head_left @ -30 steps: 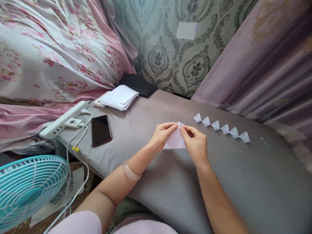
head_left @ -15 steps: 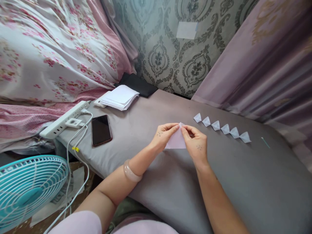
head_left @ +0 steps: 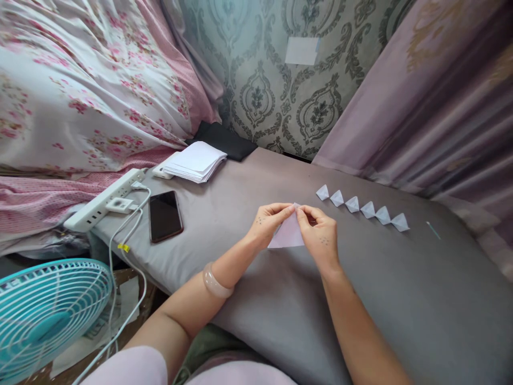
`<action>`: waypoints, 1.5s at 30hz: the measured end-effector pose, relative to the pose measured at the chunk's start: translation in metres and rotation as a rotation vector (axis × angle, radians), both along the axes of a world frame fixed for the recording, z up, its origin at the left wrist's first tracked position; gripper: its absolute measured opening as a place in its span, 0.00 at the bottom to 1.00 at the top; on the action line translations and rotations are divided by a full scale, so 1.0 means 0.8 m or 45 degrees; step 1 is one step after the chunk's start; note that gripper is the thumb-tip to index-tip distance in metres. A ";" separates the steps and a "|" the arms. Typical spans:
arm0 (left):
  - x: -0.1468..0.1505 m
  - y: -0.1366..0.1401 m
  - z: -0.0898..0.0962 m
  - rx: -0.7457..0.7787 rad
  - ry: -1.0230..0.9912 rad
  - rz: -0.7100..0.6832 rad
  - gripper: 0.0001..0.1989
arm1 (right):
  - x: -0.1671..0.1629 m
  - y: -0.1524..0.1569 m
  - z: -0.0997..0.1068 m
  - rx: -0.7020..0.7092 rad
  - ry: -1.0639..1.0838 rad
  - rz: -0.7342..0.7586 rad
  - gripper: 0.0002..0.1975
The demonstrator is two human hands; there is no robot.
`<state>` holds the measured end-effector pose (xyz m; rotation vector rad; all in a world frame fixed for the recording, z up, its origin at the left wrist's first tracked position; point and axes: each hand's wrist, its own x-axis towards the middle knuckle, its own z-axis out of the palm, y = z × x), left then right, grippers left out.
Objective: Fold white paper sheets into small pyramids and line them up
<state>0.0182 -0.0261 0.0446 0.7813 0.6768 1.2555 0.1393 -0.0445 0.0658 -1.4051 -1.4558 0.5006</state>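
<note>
A pale sheet of paper, partly folded to a point at the top, is held up between both hands over the grey-covered surface. My left hand pinches it near the tip from the left, thumb against the paper. From the right, my right hand grips the same tip between thumb and fingers. The hands nearly meet there, and the fingers hide the fold. Beyond my right hand, several small folded paper pieces lie in a slanting row. To their right lies a thin pale stick.
A stack of white paper lies at the back left beside a black folder-like item. Nearer are a phone and a white power strip with cables. A blue fan stands at lower left. Curtains hang at right.
The camera view has shifted slightly. The lower part of the paper has tilted a little, with its bottom edge now slanting. Both hands keep their pinch at the tip.
</note>
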 end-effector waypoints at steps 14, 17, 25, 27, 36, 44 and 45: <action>-0.001 -0.001 0.007 -0.035 -0.091 0.083 0.10 | -0.005 -0.001 0.004 0.008 0.150 -0.052 0.16; -0.003 0.000 0.010 -0.038 -0.147 0.034 0.10 | 0.002 0.003 0.007 -0.093 0.335 0.087 0.19; -0.003 -0.002 0.012 -0.071 -0.135 0.011 0.12 | 0.008 0.004 0.010 -0.454 0.734 0.368 0.17; -0.002 -0.002 0.013 -0.083 -0.120 0.037 0.13 | 0.005 0.003 0.010 -0.433 0.729 0.332 0.17; -0.006 0.003 0.009 -0.092 -0.102 0.084 0.12 | -0.006 -0.002 0.007 -0.223 0.457 0.192 0.17; -0.009 0.001 0.013 -0.134 -0.107 0.072 0.13 | -0.005 -0.003 0.005 -0.087 0.261 0.230 0.15; -0.009 0.001 0.014 -0.142 -0.104 0.072 0.13 | -0.005 -0.004 0.005 -0.077 0.245 0.233 0.15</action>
